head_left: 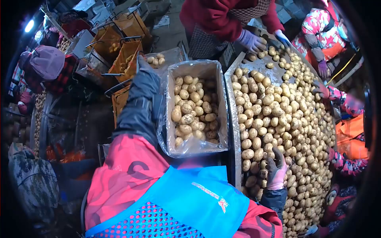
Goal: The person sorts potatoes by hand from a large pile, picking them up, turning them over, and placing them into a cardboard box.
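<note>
The loose potatoes (278, 107) lie heaped across the sorting table (235, 135), which runs along the right side of the scene from near the person's waist to the far end. The person's right hand (276, 171), in a pink glove, rests palm down on the heap at the near end, fingers bent over several potatoes; I cannot tell whether any of them is gripped. Just to the left of the table edge stands a cardboard box (195, 68), fitted with a clear plastic liner (162, 131) and about half filled with boxed potatoes (192, 107). The person's left hand (143, 67), in a dark glove and sleeve cover, reaches to the far left corner of the box, at the liner's edge; seen from the back, its grip cannot be judged. Beyond that corner stand orange bags (127, 53) held in wire frames. At the far end of the table, a co-worker's purple glove (251, 40) touches the heap, and another co-worker's glove (323, 69) hangs at the right rim.
</note>
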A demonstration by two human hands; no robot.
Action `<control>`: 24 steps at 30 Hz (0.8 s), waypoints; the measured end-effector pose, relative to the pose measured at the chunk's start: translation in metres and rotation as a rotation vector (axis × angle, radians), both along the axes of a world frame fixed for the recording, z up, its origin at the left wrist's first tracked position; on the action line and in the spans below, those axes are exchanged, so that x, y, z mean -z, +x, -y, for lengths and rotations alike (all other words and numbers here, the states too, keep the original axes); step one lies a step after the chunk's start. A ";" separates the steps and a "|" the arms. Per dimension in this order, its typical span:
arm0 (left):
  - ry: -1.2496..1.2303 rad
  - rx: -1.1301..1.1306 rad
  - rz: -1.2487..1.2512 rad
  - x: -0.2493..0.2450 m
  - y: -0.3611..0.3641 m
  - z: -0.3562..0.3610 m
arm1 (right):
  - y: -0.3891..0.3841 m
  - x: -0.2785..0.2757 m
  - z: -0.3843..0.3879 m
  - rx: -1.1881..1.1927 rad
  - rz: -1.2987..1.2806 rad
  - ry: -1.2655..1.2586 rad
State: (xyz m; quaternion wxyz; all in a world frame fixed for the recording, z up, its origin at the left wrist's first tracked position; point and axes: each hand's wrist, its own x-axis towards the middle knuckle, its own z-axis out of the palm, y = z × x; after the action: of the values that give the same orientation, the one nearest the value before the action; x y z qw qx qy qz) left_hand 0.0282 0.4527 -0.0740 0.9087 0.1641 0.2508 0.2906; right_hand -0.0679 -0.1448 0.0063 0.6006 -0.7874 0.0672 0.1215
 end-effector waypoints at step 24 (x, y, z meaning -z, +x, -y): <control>-0.158 0.304 -0.112 -0.053 -0.128 0.213 | -0.041 0.009 -0.022 -0.165 0.143 0.009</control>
State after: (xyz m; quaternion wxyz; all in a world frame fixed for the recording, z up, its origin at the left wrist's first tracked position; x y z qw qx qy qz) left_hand -0.0994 0.2397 -0.0211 0.9369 0.1440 0.2953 0.1195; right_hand -0.1092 -0.1230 -0.0023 0.5954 -0.7942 -0.0414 0.1146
